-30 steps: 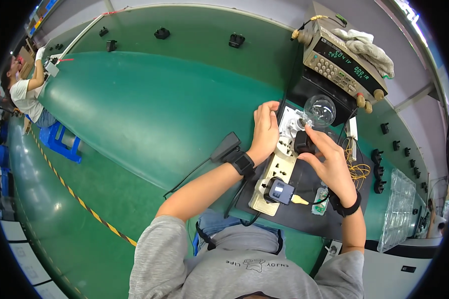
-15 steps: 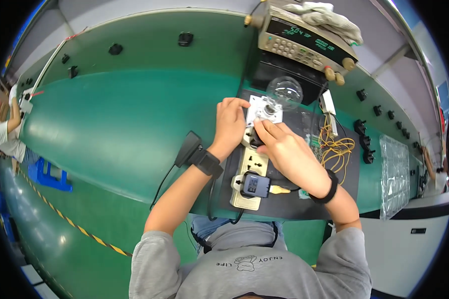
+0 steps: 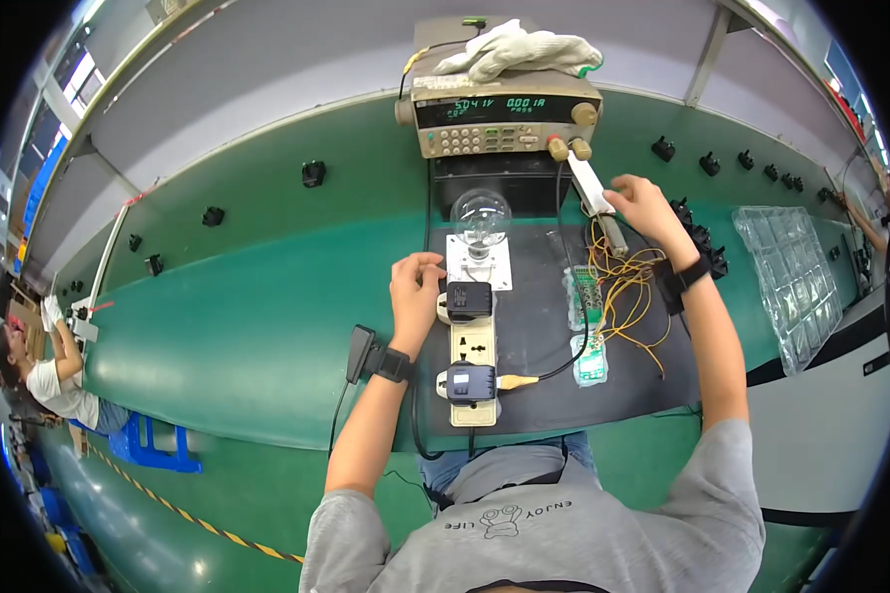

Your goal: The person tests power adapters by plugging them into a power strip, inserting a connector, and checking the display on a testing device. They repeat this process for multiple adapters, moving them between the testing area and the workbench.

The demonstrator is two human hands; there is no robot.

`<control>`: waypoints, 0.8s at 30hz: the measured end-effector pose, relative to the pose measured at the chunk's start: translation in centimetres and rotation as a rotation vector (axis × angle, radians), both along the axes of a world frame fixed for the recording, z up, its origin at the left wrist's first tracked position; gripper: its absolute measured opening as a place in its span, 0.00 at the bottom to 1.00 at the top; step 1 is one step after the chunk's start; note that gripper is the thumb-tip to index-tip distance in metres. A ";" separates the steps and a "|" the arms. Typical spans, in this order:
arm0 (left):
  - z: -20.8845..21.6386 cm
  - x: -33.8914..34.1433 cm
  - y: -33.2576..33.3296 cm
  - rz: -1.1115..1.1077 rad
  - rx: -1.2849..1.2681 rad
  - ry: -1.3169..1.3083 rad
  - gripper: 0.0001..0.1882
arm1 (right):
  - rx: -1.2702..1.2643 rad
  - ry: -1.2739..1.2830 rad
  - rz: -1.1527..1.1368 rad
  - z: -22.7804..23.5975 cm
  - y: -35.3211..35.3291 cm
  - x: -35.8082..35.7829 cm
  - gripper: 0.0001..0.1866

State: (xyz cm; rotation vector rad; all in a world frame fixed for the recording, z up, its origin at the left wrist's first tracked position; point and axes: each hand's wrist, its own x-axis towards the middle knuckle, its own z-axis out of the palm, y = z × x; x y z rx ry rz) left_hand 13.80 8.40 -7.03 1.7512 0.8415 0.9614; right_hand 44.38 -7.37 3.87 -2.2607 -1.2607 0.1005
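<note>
My left hand [image 3: 414, 296], fingers loosely bent and apart, is beside a white square lamp base [image 3: 494, 275] carrying a clear glass bulb [image 3: 482, 217]. It holds nothing that I can see. Right of it, a black plug adapter [image 3: 469, 299] sits in the far end of a cream power strip [image 3: 474, 345]. Another dark adapter [image 3: 468, 383] is in the near end, with a yellow-ended cable plug [image 3: 517, 381] in its side. My right hand [image 3: 650, 211], loosely bent with no visible object in it, is over the white bar-shaped part [image 3: 590, 186]; whether it touches cannot be told.
A bench instrument [image 3: 504, 119] with a lit display stands at the back, a white glove [image 3: 524, 51] on top. Yellow wires [image 3: 623, 287] and green circuit boards [image 3: 589, 361] lie on the dark mat. A clear blister tray [image 3: 786, 282] is at right; another person [image 3: 59, 381] sits far left.
My right hand has left the black adapter at the strip's far end and moved right to the white bar. My left hand stays beside the lamp base. The head view has turned.
</note>
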 end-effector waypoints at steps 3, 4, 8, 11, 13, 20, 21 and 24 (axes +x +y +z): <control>-0.5 0.4 0.4 -0.026 0.075 0.007 0.08 | -0.158 -0.136 -0.067 -5.0 0.2 6.5 0.38; -0.8 -0.1 0.5 0.000 0.103 0.046 0.08 | -0.198 0.062 -0.098 -4.0 1.3 5.4 0.41; -0.7 -0.4 0.4 0.017 0.130 0.063 0.08 | -0.275 0.130 -0.079 -2.8 4.2 3.7 0.35; -0.6 -0.6 0.1 0.013 0.124 0.070 0.08 | -0.296 0.069 -0.044 -3.3 5.3 3.5 0.30; -0.8 -0.6 0.0 0.008 0.137 0.065 0.08 | -0.220 0.121 0.017 -3.5 5.6 2.9 0.26; -0.5 0.4 -0.1 -0.011 0.054 0.023 0.08 | -0.318 0.218 0.135 -2.5 4.9 2.3 0.22; -0.4 0.5 0.0 0.005 -0.022 0.001 0.08 | -0.202 0.032 0.179 -2.6 4.2 2.0 0.23; 0.1 -0.1 0.6 0.028 0.065 0.043 0.08 | 0.099 -0.085 0.308 0.1 0.9 -3.5 0.23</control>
